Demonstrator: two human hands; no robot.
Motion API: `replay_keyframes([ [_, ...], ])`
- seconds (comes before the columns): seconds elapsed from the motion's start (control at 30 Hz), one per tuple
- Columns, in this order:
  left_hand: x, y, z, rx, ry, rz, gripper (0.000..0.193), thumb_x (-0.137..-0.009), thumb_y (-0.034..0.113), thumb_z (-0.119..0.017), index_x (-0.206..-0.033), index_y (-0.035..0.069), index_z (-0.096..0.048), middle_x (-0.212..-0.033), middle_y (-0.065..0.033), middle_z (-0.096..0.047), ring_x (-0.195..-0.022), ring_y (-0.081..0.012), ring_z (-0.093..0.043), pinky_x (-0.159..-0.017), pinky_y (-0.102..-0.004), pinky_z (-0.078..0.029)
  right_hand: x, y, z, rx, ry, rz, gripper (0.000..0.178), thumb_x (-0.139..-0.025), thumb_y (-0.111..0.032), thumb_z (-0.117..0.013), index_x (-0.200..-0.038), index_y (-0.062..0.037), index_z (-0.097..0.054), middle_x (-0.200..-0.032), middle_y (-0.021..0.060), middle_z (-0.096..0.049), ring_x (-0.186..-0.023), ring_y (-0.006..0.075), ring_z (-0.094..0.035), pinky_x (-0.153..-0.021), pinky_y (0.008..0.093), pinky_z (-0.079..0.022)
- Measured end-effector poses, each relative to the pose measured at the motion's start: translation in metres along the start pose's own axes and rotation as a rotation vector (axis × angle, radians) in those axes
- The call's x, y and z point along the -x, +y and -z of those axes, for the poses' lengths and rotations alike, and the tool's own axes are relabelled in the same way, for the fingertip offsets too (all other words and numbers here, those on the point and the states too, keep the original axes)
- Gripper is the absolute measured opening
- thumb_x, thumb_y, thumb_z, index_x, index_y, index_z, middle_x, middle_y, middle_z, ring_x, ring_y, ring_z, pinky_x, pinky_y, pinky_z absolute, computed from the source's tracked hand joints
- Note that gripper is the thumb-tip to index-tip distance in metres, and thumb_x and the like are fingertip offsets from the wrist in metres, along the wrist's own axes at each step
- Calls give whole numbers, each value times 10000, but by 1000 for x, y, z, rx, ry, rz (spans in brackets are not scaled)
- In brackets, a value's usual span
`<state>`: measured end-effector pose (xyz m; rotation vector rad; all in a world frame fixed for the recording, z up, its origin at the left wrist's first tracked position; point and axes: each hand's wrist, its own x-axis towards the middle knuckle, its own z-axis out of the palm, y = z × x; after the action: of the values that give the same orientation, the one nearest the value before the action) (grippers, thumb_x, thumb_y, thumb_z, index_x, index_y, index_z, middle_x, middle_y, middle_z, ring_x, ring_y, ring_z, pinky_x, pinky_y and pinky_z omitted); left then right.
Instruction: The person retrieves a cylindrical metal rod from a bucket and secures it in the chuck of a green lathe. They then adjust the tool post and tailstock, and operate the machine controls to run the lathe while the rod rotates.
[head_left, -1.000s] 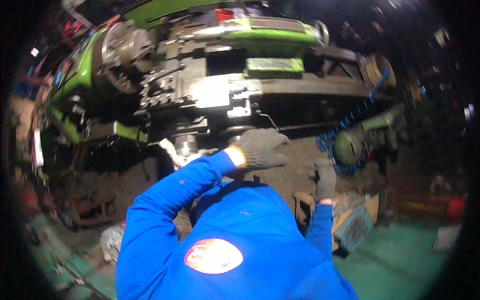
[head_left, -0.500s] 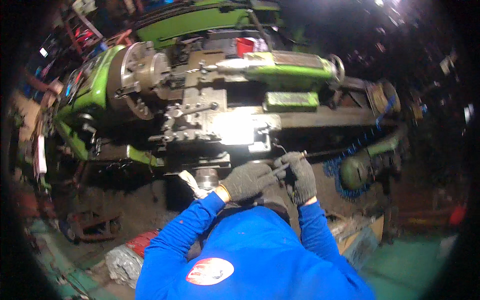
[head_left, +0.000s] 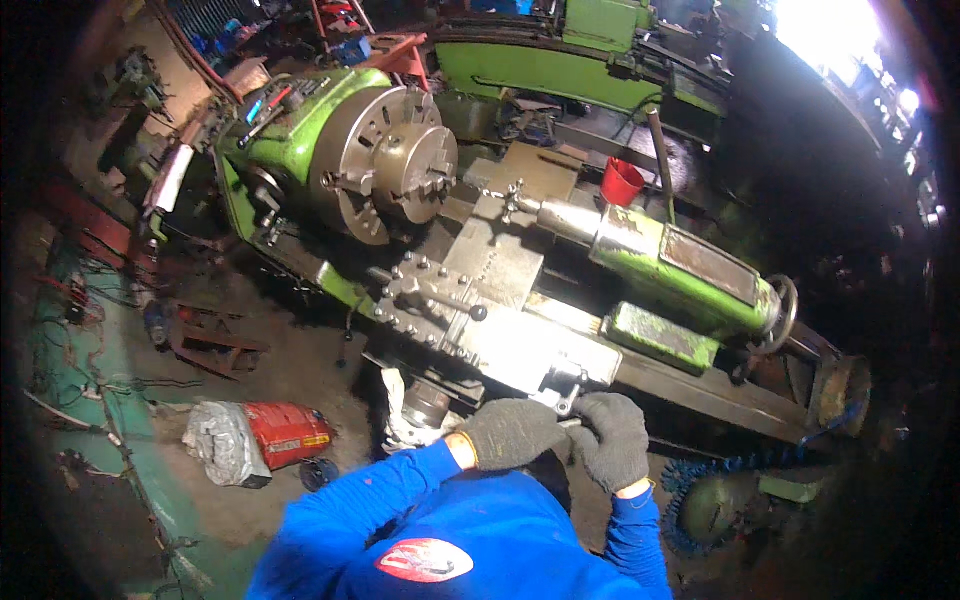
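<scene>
My left hand (head_left: 512, 434), in a dark grey knit glove, is closed with its fingertips pointing right. Beside it my right hand (head_left: 614, 440), gloved the same way, curls its fingers toward the left one. A short bit of a slim metal rod (head_left: 571, 423) shows between the two hands; the gloves hide most of it. Both hands are in front of the lathe carriage (head_left: 500, 345), close to a small crank handle (head_left: 566, 385) on it. Left of my left hand are a round metal handwheel hub (head_left: 427, 402) and a whitish rag (head_left: 396, 428).
The green lathe has a large chuck (head_left: 412, 172) at left and a tailstock (head_left: 690, 262) at right. A lever (head_left: 450, 300) crosses the tool post. Behind stands a red cup (head_left: 621, 182). A red and silver sack (head_left: 262, 440) lies on the floor; a blue coiled hose (head_left: 685, 500) hangs at right.
My view has turned and tilted, so the lathe now slants down to the right. The hands have drawn closer together, and the rod, clearly visible before, is now mostly covered.
</scene>
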<state>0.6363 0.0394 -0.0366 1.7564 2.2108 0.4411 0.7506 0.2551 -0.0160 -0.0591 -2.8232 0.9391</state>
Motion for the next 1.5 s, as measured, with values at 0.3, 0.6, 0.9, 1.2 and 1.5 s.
replay_keyframes([
  [0.3,-41,2,83,174,159,403,304,-1049,353,-708,-1209,111,-797,-1129,-151,-777,-1060,-392,-758,-938,-525,-601,-94,37,20,-146,-202,320,276,-979,-261,-763,-1202,-104,-805,-996,134,-773,-959,376,-731,-878,515,-571],
  [0.6,-55,-141,192,-121,586,217,284,-1045,292,-712,-1213,65,-751,-1084,-180,-751,-953,-407,-744,-835,-510,-602,-182,15,-29,-1377,-134,-569,587,-1115,-237,-648,-1655,-48,-517,-973,62,-717,-787,140,-687,-650,282,-588],
  [0.9,-146,-286,174,-626,53,292,169,-964,230,-769,-1028,113,-872,-984,-170,-842,-949,-369,-827,-839,-527,-635,-264,23,-117,-1561,-60,-921,370,-1161,-174,-619,-1523,-166,-543,-1061,145,-705,-681,185,-702,-518,269,-614],
  [1.2,-159,-298,168,-746,47,223,172,-933,166,-747,-1012,73,-868,-972,-161,-838,-928,-376,-832,-773,-526,-642,-328,86,-198,-1732,-201,-908,283,-1187,-314,-560,-1296,-88,-691,-1016,77,-734,-742,231,-652,-644,382,-541],
  [1.5,-139,-285,177,-462,11,402,261,-1081,300,-614,-1160,185,-835,-1128,-133,-830,-1002,-370,-821,-807,-534,-651,-368,202,-330,-2283,-445,-359,430,-1208,-408,-389,-1443,-130,-618,-1349,87,-719,-1092,293,-671,-897,467,-546],
])
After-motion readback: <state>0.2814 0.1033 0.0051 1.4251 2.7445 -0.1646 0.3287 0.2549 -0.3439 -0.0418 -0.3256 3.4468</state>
